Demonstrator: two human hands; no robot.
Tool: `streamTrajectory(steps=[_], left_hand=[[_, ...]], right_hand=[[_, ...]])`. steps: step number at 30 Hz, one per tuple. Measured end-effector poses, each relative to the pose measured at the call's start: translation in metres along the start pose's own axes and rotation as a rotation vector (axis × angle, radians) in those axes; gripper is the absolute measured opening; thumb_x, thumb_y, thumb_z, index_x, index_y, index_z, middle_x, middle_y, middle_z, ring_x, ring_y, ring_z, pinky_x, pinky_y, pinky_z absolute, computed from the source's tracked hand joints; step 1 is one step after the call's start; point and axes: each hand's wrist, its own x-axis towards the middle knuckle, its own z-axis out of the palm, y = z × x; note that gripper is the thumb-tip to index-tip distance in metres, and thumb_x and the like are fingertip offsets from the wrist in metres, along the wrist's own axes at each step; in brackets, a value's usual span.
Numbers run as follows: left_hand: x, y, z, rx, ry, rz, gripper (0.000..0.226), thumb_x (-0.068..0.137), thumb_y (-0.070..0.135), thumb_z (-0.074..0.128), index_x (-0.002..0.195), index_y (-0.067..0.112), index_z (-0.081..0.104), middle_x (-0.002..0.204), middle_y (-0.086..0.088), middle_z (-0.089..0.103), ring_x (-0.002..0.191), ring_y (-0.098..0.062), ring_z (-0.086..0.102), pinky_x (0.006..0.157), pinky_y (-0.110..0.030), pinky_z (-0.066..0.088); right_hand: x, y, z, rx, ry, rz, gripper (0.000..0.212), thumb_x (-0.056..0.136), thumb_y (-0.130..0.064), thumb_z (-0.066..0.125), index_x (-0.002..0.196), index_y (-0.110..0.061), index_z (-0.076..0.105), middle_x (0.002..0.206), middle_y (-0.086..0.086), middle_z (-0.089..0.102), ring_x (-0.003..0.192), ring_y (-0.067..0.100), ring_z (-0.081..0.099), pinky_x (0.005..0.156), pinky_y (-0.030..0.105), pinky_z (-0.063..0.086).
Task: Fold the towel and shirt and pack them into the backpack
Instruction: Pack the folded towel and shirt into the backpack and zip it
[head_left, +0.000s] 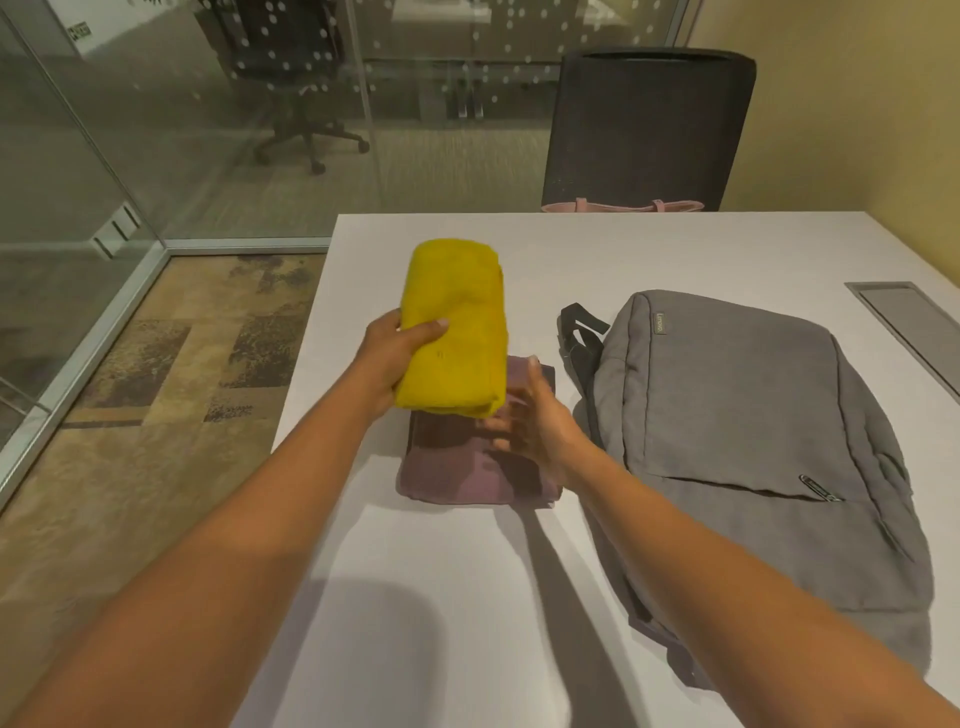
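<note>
A white table (467, 597) stands in a glass-walled (156, 130) office, with a dark chair (649, 130) at its far edge. The left hand (389, 358) grips a yellow folded cloth (457, 322) by its left side, thumb on top, holding it over the far end of a mauve folded cloth (457, 467) that lies flat on the table. The right hand (535, 421), blurred, has straight, spread fingers at the yellow cloth's near corner; whether it touches is unclear. A grey backpack (753, 441) lies flat just to the right, zipped.
</note>
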Motion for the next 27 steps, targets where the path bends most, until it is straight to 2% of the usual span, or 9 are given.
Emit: streamTrajectory(steps=[3, 6, 10, 14, 17, 20, 22, 25, 27], left_hand=[[-0.009, -0.031, 0.014, 0.088, 0.063, -0.069, 0.053, 0.081, 0.019, 0.069, 0.127, 0.003, 0.048, 0.128, -0.017, 0.057, 0.109, -0.032, 0.058, 0.095, -0.047, 0.048], [-0.020, -0.064, 0.020, 0.263, 0.137, -0.135, 0.059, 0.079, 0.029, 0.071, 0.128, 0.005, 0.050, 0.129, -0.016, 0.056, 0.113, -0.034, 0.055, 0.095, -0.042, 0.047], [-0.026, -0.083, 0.017, 0.631, 0.177, -0.064, 0.058, 0.081, 0.039, 0.067, 0.124, 0.003, 0.053, 0.124, -0.018, 0.058, 0.113, -0.034, 0.054, 0.086, -0.035, 0.043], [-0.022, -0.087, 0.007, 0.637, 0.222, 0.002, 0.060, 0.079, 0.050, 0.064, 0.119, 0.006, 0.059, 0.120, -0.021, 0.057, 0.114, -0.035, 0.050, 0.094, -0.040, 0.041], [-0.019, -0.089, 0.007, 0.672, 0.230, 0.055, 0.053, 0.081, 0.038, 0.066, 0.125, 0.010, 0.055, 0.124, -0.020, 0.053, 0.119, -0.035, 0.044, 0.098, -0.040, 0.037], [-0.017, -0.090, 0.009, 0.650, 0.227, 0.140, 0.049, 0.079, 0.030, 0.071, 0.121, 0.011, 0.058, 0.124, -0.018, 0.053, 0.118, -0.034, 0.044, 0.096, -0.039, 0.038], [-0.016, -0.092, 0.008, 0.630, 0.228, 0.158, 0.048, 0.076, 0.028, 0.074, 0.119, 0.011, 0.059, 0.125, -0.016, 0.052, 0.120, -0.033, 0.043, 0.096, -0.038, 0.038], [-0.014, -0.096, 0.007, 0.628, 0.230, 0.087, 0.058, 0.073, 0.034, 0.076, 0.123, 0.016, 0.054, 0.132, -0.014, 0.046, 0.125, -0.031, 0.039, 0.100, -0.039, 0.036], [-0.010, -0.098, 0.007, 0.623, 0.242, -0.028, 0.078, 0.069, 0.042, 0.077, 0.134, 0.016, 0.042, 0.140, -0.014, 0.038, 0.131, -0.032, 0.034, 0.106, -0.044, 0.034]], right_hand=[[0.001, -0.011, -0.009, 0.203, 0.012, -0.061, 0.059, 0.089, -0.065, 0.023, 0.110, -0.022, 0.058, 0.119, 0.018, 0.062, 0.117, 0.041, 0.053, 0.103, 0.058, 0.037], [0.003, -0.001, -0.015, 0.027, 0.102, -0.055, 0.044, 0.089, -0.052, 0.047, 0.114, -0.017, 0.056, 0.098, 0.007, 0.068, 0.087, 0.022, 0.065, 0.083, 0.042, 0.050], [0.009, 0.024, -0.021, -0.180, 0.297, 0.008, 0.045, 0.084, -0.019, 0.067, 0.123, -0.007, 0.049, 0.124, 0.013, 0.056, 0.112, 0.030, 0.055, 0.096, 0.045, 0.047], [0.013, 0.026, -0.020, -0.236, 0.333, -0.028, 0.030, 0.084, -0.030, 0.067, 0.105, -0.010, 0.056, 0.114, 0.017, 0.062, 0.107, 0.033, 0.058, 0.093, 0.047, 0.050], [0.013, 0.017, -0.015, -0.284, 0.267, -0.036, 0.045, 0.081, -0.045, 0.065, 0.107, -0.008, 0.059, 0.113, 0.013, 0.063, 0.106, 0.030, 0.059, 0.091, 0.042, 0.051], [0.014, 0.018, -0.009, -0.412, 0.281, -0.189, 0.045, 0.079, -0.032, 0.072, 0.113, -0.004, 0.060, 0.110, 0.013, 0.065, 0.101, 0.026, 0.061, 0.084, 0.036, 0.051], [0.011, 0.023, -0.007, -0.490, 0.327, -0.283, 0.040, 0.080, -0.026, 0.072, 0.110, -0.003, 0.060, 0.106, 0.017, 0.066, 0.096, 0.029, 0.062, 0.084, 0.041, 0.052], [0.012, 0.034, -0.011, -0.581, 0.394, -0.259, 0.042, 0.079, -0.029, 0.072, 0.110, -0.006, 0.056, 0.103, 0.014, 0.064, 0.096, 0.029, 0.060, 0.085, 0.047, 0.051], [0.014, 0.034, -0.015, -0.644, 0.471, -0.249, 0.047, 0.075, -0.031, 0.075, 0.108, -0.008, 0.052, 0.101, 0.010, 0.057, 0.100, 0.027, 0.055, 0.086, 0.044, 0.049]])
